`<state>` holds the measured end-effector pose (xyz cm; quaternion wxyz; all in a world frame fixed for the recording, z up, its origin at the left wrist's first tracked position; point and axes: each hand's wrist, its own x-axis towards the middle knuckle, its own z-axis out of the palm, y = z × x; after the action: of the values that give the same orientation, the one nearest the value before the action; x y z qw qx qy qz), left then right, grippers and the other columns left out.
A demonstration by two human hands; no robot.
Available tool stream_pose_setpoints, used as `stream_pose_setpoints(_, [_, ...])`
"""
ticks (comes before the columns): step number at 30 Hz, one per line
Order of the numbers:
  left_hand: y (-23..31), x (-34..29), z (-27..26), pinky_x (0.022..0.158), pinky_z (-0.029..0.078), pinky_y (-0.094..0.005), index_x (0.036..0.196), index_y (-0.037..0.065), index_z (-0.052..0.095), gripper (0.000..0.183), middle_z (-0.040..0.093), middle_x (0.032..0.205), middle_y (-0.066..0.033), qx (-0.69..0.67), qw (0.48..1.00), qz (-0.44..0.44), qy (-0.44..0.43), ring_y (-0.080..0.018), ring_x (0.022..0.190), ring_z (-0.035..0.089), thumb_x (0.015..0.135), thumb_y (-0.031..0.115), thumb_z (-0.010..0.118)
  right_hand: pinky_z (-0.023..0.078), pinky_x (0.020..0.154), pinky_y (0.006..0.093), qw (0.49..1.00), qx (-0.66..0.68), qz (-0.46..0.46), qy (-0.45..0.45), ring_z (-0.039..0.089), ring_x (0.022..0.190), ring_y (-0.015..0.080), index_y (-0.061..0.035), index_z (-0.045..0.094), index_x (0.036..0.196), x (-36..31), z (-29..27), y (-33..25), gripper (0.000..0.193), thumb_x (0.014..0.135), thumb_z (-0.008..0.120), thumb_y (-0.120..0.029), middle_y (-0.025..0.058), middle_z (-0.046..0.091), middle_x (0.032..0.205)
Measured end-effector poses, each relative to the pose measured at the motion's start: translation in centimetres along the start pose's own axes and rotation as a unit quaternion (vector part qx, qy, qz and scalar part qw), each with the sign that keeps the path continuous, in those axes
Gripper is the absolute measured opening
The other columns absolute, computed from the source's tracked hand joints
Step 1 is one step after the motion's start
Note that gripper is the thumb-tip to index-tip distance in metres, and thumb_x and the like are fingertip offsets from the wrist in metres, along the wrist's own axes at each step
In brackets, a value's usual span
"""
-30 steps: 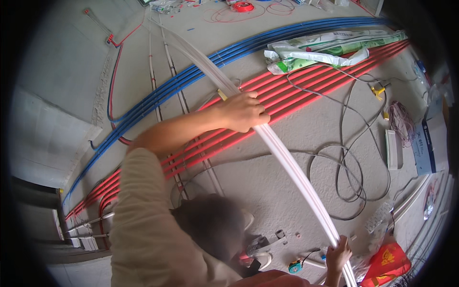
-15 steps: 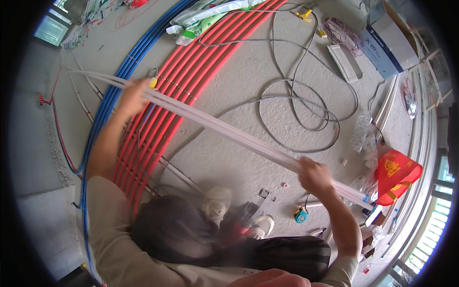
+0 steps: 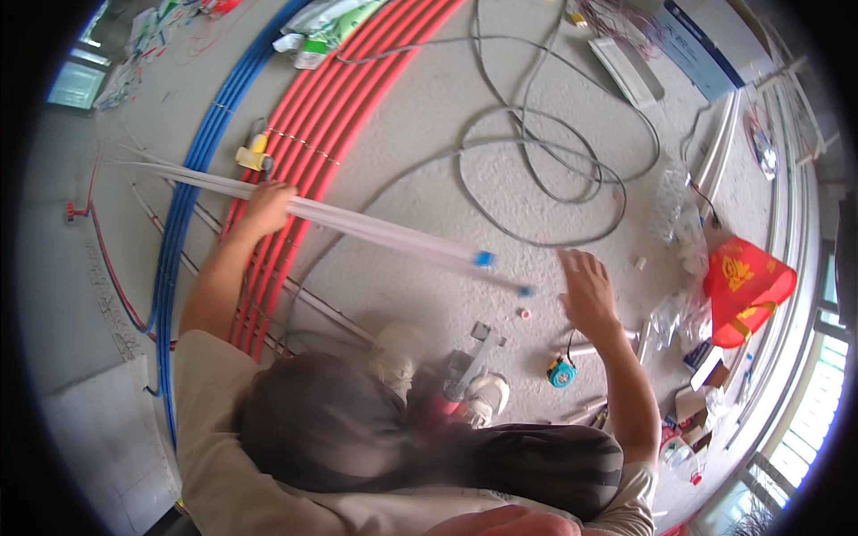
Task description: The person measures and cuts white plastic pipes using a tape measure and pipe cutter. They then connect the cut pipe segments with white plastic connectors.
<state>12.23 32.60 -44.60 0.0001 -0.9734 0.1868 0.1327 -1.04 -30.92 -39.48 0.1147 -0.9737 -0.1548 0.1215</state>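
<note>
A bundle of long white plastic pipes [image 3: 384, 230] stretches slantwise across the middle, with blue tips at the right end. My left hand [image 3: 268, 207] is wrapped round it above the red pipes. The bundle's left end passes over the blue pipes and looks thin and blurred. One blue-tipped pipe sticks out further right than the others. My right hand [image 3: 588, 290] is raised to the right of those tips, apart from them, its fingers extended with nothing in them. A teal tape measure [image 3: 561, 372] lies on the floor below my right hand.
Red pipes [image 3: 357, 116] and blue pipes [image 3: 183, 214] run along the floor at left. A yellow-handled tool [image 3: 254, 154] lies by the red ones. Grey cable [image 3: 465, 183] coils mid-floor. A red bag [image 3: 749, 290], a cardboard box [image 3: 706, 54] and loose white pipes [image 3: 722, 161] are at right.
My right hand has let go of the pipes and opened. The bundle has slid left through the scene, its blue tips now mid-view, with my left hand still round it.
</note>
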Motion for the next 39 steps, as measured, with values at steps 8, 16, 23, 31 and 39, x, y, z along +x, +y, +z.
stream_pose_setpoints(8, [8.5,2.8,4.1,0.095,0.050,-0.0503,0.108,0.004,0.063,0.036,0.070,0.108,-0.0188,-0.011,0.985,0.147,-0.092,-0.0401,0.109,0.065,0.073,-0.006,0.064,0.049,0.105,0.0424,0.916,0.187,0.308,0.177,0.062,0.122,0.0366,-0.0013,0.066,0.128,-16.2,4.7,3.3,0.043,0.086,0.075,-0.002,0.0170,0.064,0.130])
stream_pose_setpoints(16, [14.8,7.7,3.8,0.093,0.048,-0.0523,0.106,0.002,0.062,0.031,0.068,0.103,-0.0241,-0.049,0.993,0.108,0.018,-0.0469,0.106,0.062,0.079,-0.010,0.056,0.055,0.093,0.0458,0.900,0.170,0.385,0.115,0.066,0.110,0.0365,-0.0069,0.069,0.119,-28.2,11.5,-1.2,0.030,0.090,0.074,-0.011,0.0126,0.065,0.125])
stream_pose_setpoints(23, [19.1,7.1,4.1,0.121,0.029,-0.0569,0.162,0.017,0.033,0.107,0.042,0.156,-0.0124,0.033,0.992,0.121,-0.030,-0.0371,0.148,0.039,0.070,-0.002,0.084,0.053,0.095,0.0471,0.744,-0.006,0.594,0.306,0.063,0.113,0.0406,-0.0045,0.066,0.123,-36.3,16.2,5.6,0.041,0.083,0.060,0.003,0.0187,0.064,0.123])
stream_pose_setpoints(31, [20.1,6.5,5.7,0.121,0.027,-0.0563,0.157,0.014,0.039,0.101,0.040,0.154,-0.0146,-0.026,0.988,0.140,-0.066,-0.0386,0.147,0.037,0.069,0.000,0.086,0.052,0.097,0.0517,0.688,0.042,0.719,0.092,0.061,0.118,0.0400,-0.0080,0.062,0.119,-45.1,20.5,10.0,0.027,0.092,0.057,-0.001,0.0188,0.061,0.127])
stream_pose_setpoints(39, [29.5,3.6,-4.4,0.123,0.025,-0.0579,0.160,0.010,0.037,0.094,0.033,0.162,-0.0160,-0.052,0.959,0.247,0.131,-0.0401,0.150,0.033,0.077,0.001,0.079,0.055,0.083,0.0454,0.903,-0.011,0.401,0.151,0.065,0.102,0.0318,-0.0154,0.050,0.154,-28.1,4.6,4.7,0.062,0.095,0.054,0.002,0.0114,0.061,0.112])
